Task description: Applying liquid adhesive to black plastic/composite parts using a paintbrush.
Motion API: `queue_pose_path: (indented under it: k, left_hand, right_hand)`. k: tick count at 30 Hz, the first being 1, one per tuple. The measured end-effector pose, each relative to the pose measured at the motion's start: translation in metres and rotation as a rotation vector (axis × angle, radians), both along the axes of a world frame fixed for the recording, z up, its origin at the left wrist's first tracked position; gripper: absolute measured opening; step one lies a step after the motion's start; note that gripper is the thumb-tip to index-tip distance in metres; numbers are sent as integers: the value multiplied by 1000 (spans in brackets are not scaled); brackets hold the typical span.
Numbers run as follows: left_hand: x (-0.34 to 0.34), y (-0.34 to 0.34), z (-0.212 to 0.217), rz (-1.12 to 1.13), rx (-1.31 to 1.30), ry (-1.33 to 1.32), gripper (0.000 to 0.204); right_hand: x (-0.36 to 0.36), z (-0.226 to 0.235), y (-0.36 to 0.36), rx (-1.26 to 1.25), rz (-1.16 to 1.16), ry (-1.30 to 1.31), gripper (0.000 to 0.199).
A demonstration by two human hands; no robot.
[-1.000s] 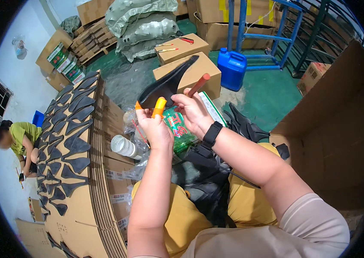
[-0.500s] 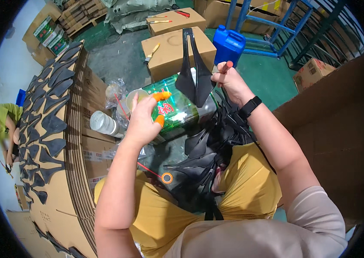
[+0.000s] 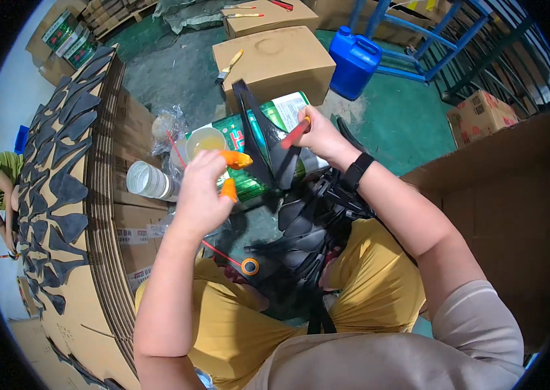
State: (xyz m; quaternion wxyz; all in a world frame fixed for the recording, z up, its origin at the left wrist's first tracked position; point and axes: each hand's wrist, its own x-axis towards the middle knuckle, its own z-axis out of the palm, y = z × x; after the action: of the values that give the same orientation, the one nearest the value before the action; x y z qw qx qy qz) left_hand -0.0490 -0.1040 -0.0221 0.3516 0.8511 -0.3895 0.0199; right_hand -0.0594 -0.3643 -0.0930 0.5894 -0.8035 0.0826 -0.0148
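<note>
A thin black forked piece point(image 3: 282, 159), two long blades joined at a narrow top, stands tilted over a green printed tin point(image 3: 294, 103). My right hand point(image 3: 323, 136) is closed around a red-ended handle point(image 3: 296, 133) that looks like a brush's; its bristles are hidden. That hand is against the piece's right side, and whether it also grips the piece I cannot tell. My left hand point(image 3: 203, 192) is open, thumb and forefinger apart in orange finger covers, with the forefinger tip close to the piece's left edge. Beside it on the tin is a tub of yellowish liquid point(image 3: 206, 142).
On the left, a cardboard stack point(image 3: 102, 247) carries rows of black pieces point(image 3: 67, 185). A white cup stack point(image 3: 148, 181) lies beside it. Ahead are a cardboard box point(image 3: 275, 58) with a paintbrush point(image 3: 229, 65) and a blue jerrycan point(image 3: 355, 62). More black pieces point(image 3: 304, 224) hang by my knees.
The black piece has moved left and down and leans more to the left. My right hand has come inward and lower, its handle now pointing down-left. My left hand has shifted slightly left.
</note>
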Motion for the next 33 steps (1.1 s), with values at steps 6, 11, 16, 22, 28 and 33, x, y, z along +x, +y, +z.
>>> queue_pose_path:
  k: [6, 11, 16, 22, 28, 33]
  left_hand:
    - [4, -13, -58, -5, 404, -85, 39]
    - [3, -29, -83, 13, 506, 12, 30]
    - [2, -46, -92, 27, 635, -54, 26]
    - [7, -48, -100, 36, 635, -178, 25]
    - [7, -52, -96, -7, 601, -111, 23]
    - [7, -49, -96, -27, 609, -167, 24]
  right_hand:
    - [14, -30, 0, -518, -35, 34, 42]
    - [16, -29, 7, -737, 5, 39, 40]
    - [20, -41, -4, -837, 47, 84, 36]
    - [23, -45, -17, -931, 48, 68, 27]
    - [19, -50, -24, -980, 19, 6, 23]
    - [13, -32, -33, -917, -92, -110, 24]
